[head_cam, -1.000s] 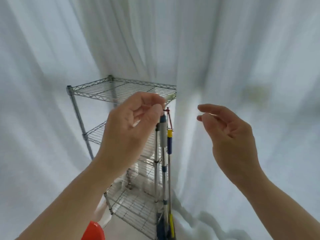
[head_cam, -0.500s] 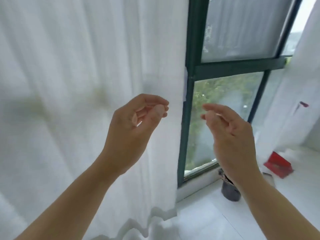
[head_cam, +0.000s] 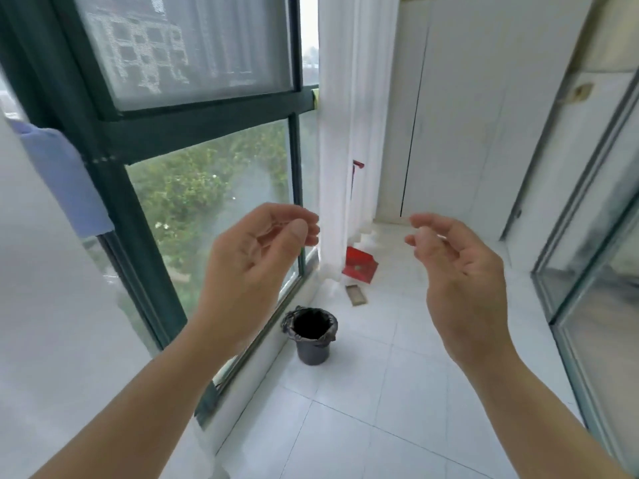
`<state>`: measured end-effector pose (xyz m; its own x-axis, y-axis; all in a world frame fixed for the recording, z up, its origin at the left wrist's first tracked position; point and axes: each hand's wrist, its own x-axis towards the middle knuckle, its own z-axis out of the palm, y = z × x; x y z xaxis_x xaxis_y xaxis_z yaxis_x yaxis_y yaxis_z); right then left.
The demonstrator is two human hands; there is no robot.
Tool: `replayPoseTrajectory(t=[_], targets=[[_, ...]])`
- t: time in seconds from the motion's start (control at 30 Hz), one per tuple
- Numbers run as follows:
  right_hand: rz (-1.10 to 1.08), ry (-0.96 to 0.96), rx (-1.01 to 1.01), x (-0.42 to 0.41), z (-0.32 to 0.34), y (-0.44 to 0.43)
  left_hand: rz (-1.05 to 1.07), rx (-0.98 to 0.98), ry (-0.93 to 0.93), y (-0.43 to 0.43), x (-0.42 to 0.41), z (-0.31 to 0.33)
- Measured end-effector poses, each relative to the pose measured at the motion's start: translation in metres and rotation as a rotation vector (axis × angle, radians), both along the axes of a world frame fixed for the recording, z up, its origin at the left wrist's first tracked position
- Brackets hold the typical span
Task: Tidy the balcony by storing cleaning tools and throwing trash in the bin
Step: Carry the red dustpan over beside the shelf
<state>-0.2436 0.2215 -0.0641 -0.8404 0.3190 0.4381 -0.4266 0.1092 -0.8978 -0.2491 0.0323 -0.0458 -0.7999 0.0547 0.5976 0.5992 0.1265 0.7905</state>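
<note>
The left hand [head_cam: 256, 267] is held up empty, fingers loosely curled; the wire rack seen earlier is gone from view. A lined bin [head_cam: 313, 335] and red dustpan [head_cam: 358, 267] are now revealed; the right hand [head_cam: 460, 271] is likewise empty, fingers apart.

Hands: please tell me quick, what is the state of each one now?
Left hand: open, fingers loosely curled, holding nothing.
Right hand: open, fingers loosely curled, holding nothing.
</note>
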Motion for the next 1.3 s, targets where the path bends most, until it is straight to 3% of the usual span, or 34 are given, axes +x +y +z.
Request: replayPoseTrajectory(t=[0.33, 0.6, 1.03, 1.3], targets=[[-0.222, -0.019, 0.043, -0.117, -0.018, 0.004, -0.136, 0.037, -0.022, -0.006, -0.151, -0.016], [-0.344, -0.062, 0.058, -0.202, -0.039, 0.070, -0.306, 0.091, -0.126, 0.075, -0.266, -0.043], [-0.307, -0.115, 0.056, -0.399, -0.039, 0.272, -0.154, 0.083, -0.104, 0.257, -0.461, -0.048], [-0.218, -0.185, 0.032, -0.526, -0.055, 0.344, -0.059, 0.069, -0.221, 0.324, -0.579, -0.069]])
